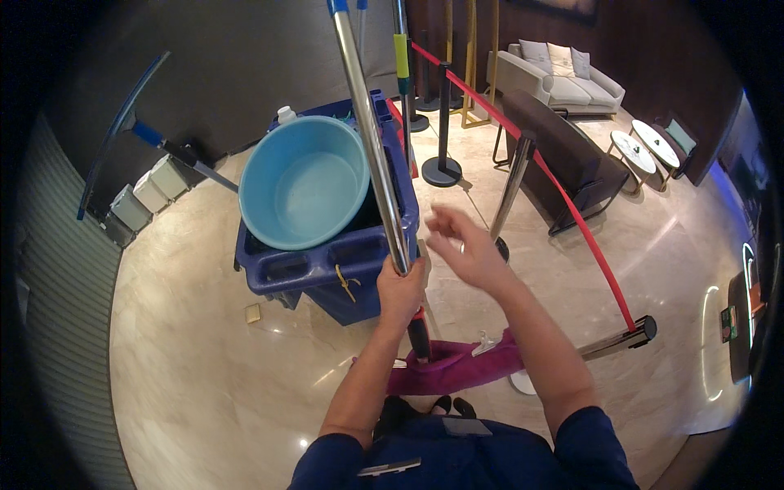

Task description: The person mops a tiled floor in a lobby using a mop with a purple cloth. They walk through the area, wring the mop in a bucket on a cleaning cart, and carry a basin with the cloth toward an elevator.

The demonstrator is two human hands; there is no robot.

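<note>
My left hand (401, 291) grips the lower part of a shiny metal mop pole (366, 122), which slants up across the cart. Below that hand, a black and red socket joins the pole to a mop head covered with a magenta cloth (453, 370), held by a clear clip (486, 344). My right hand (462, 248) hovers to the right of the pole, fingers apart and slightly curled, with nothing in it. Before me stands a dark blue cleaning cart (361, 257). A light blue plastic basin (312, 190) rests tilted on its top.
A squeegee (116, 135) sticks out left of the cart. Stanchions (443, 122) with a red belt (569, 208) run along the right. Beyond them are a dark sofa (551, 159), marble-topped tables (634, 153) and a pale sofa (563, 86). A small yellowish block (252, 313) lies on the floor.
</note>
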